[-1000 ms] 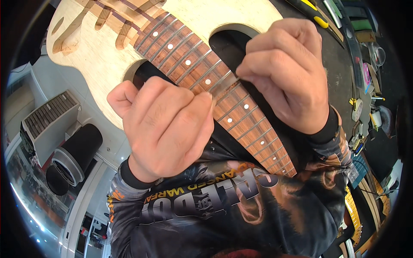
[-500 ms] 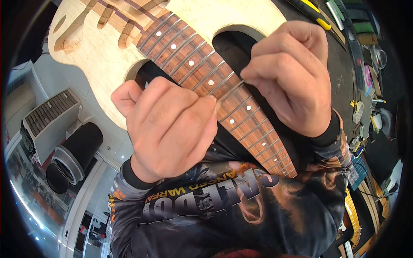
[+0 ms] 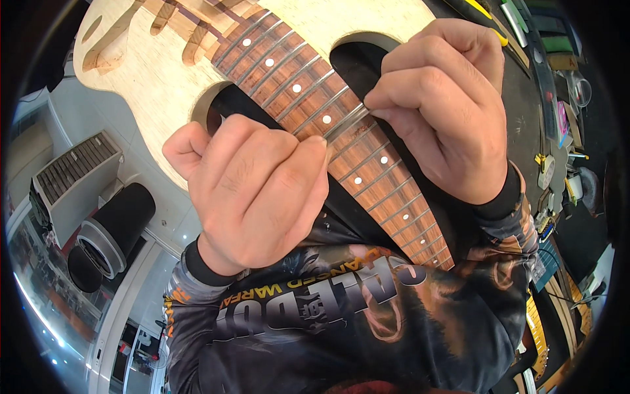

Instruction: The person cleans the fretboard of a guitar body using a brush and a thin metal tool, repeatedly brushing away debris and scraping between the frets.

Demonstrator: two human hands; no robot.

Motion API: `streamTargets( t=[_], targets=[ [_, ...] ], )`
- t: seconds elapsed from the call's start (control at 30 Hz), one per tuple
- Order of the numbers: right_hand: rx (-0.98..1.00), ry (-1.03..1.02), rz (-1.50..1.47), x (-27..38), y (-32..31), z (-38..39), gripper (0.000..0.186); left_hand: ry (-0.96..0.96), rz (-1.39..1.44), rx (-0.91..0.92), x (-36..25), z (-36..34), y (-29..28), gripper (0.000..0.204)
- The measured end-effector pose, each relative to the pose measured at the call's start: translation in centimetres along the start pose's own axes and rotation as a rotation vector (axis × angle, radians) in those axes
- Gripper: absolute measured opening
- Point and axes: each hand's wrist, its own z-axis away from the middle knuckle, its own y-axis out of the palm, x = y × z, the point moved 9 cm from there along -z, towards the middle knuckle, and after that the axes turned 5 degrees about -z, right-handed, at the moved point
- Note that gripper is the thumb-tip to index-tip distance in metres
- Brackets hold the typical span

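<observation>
An unfinished electric guitar lies before me, with a pale bare wood body and a reddish-brown fretboard that has metal frets and white dot inlays. The neck runs down to the right toward my shirt. My left hand is closed in a pinch at the fretboard's left edge. Across the neck, my right hand pinches at the right edge. Stretched between the fingertips, along a fret, is a thin narrow strip; its material is too fine to make out.
At the right is a dark workbench with a yellow-handled tool, a clear round container and cluttered small tools. Another guitar neck lies at lower right. On the floor at left stand a black bin and a slatted box.
Both hands have shifted slightly up and left along the neck with the strip between them. The guitar has moved slightly in the view.
</observation>
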Motion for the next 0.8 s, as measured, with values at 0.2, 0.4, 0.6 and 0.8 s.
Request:
streamTargets(
  t=[0.2, 0.4, 0.6, 0.8],
  targets=[
    [0.030, 0.021, -0.024, 0.7, 0.2, 0.4, 0.024, -0.009, 0.061, 0.022, -0.2, 0.2, -0.2, 0.037],
    [0.014, 0.017, -0.028, 0.4, 0.4, -0.1, 0.024, -0.006, 0.016, -0.014, 0.0, 0.5, -0.4, 0.038],
    [-0.009, 0.030, -0.008, 0.4, 0.4, -0.1, 0.025, -0.001, 0.043, -0.068, 0.4, 0.5, -0.3, 0.039],
    [0.042, 0.050, -0.019, 1.0, 0.3, 0.8, 0.030, -0.026, 0.064, 0.045, -0.3, 0.8, -0.6, 0.041]
  ],
)
